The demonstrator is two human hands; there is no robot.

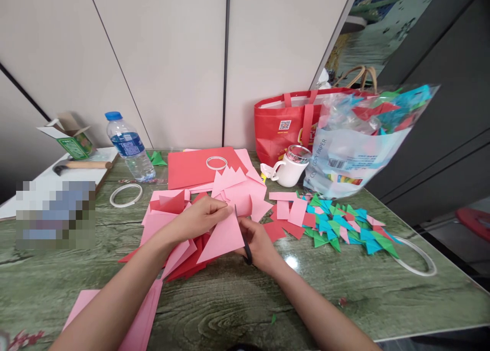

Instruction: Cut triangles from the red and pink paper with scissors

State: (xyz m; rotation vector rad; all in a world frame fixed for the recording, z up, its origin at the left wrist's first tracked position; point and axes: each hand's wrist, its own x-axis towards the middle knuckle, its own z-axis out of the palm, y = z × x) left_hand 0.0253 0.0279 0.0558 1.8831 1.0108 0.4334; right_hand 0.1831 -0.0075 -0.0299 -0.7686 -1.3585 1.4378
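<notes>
My left hand (212,213) is pinching a pink sheet (224,236) near its top, fingers curled in tight, and the sheet is hanging in front of a messy pink-and-red heap (155,222) on the table (191,310). My right hand (258,244) is gripping black scissors (248,253), fingers wrapped around the handle, with a blade sticking up by the sheet's right edge. Honestly can't tell how far apart the blades are sitting. Off to the right, some pink pieces (297,211) are lying next to a pile of mostly blue and green bits (333,226), and a white ring (432,264) is resting at the far end. Behind those, a mug (291,172) is standing in front of a red bag (268,131), with a stuffed plastic bag (340,162) sitting beside it. Over left, a bottle (130,146) is standing near another ring (124,204).
</notes>
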